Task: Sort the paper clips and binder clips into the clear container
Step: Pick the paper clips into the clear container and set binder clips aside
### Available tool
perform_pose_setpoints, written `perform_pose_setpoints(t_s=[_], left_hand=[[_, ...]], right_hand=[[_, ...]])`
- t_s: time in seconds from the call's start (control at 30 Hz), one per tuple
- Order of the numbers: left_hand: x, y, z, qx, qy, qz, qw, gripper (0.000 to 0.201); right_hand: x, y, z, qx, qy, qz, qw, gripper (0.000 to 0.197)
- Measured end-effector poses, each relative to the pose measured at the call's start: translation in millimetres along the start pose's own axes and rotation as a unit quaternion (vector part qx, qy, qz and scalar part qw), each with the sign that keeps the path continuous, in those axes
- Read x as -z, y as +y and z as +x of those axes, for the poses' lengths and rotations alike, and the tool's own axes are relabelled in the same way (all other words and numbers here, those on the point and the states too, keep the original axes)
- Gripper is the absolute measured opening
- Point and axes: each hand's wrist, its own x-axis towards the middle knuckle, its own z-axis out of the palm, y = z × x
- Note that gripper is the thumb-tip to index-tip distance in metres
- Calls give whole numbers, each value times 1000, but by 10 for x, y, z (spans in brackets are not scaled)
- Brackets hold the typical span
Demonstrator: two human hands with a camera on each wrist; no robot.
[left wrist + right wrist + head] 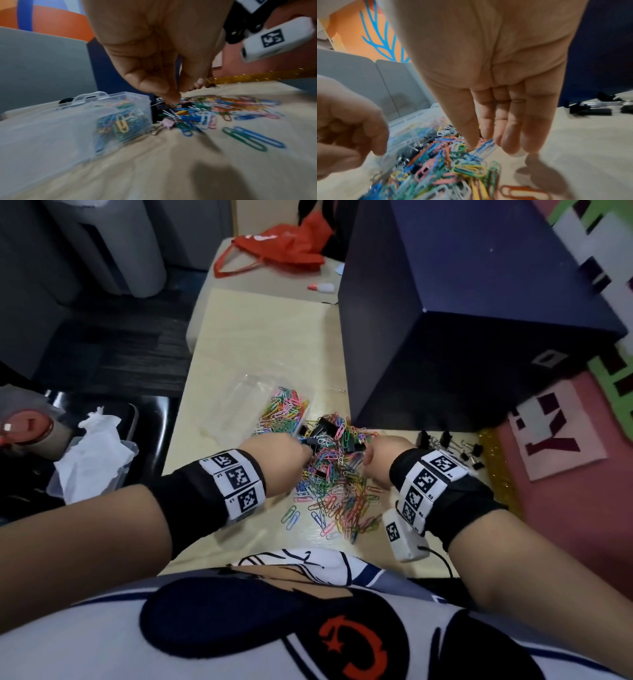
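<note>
Hands over a mixed clip pile on the surface (239, 337).

Left hand (274, 455) reaches into the far-left edge of the paper clip pile (337, 491), fingertips (171, 96) bunched on clips; what the grip holds cannot be told. Right hand (385, 455) hangs over the pile's right side, fingers (513, 128) straight, grip released. Clear container (270, 405) sits just beyond the pile, partly filled with coloured clips. Black binder clips (452, 448) lie apart to the right.
</note>
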Motion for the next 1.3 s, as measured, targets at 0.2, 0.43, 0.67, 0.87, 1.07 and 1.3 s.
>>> perform_pose_setpoints(t_s=[0.2, 0.43, 0.67, 0.87, 1.07, 1.3], left_hand=[[-150, 95, 2, 30, -47, 48, 997, 14], [-323, 100, 23, -9, -2, 27, 1000, 24], [-277, 146, -69, -32, -19, 10, 999, 46], [-366, 191, -34, -35, -56, 22, 998, 42], [-372, 287, -23, -26, -12, 30, 999, 32], [-382, 325, 11, -13, -9, -1, 1000, 37]], right_hand=[[-313, 135, -174, -47, -39, -28, 998, 42], [-460, 54, -170, -43, -50, 78, 995, 64], [-638, -32, -165, -74, -54, 53, 994, 94], [-668, -31, -55, -54, 17, 160, 986, 76], [-653, -61, -76, 38, 52, 164, 984, 104], [-775, -92, -37, 69, 100, 107, 987, 62]])
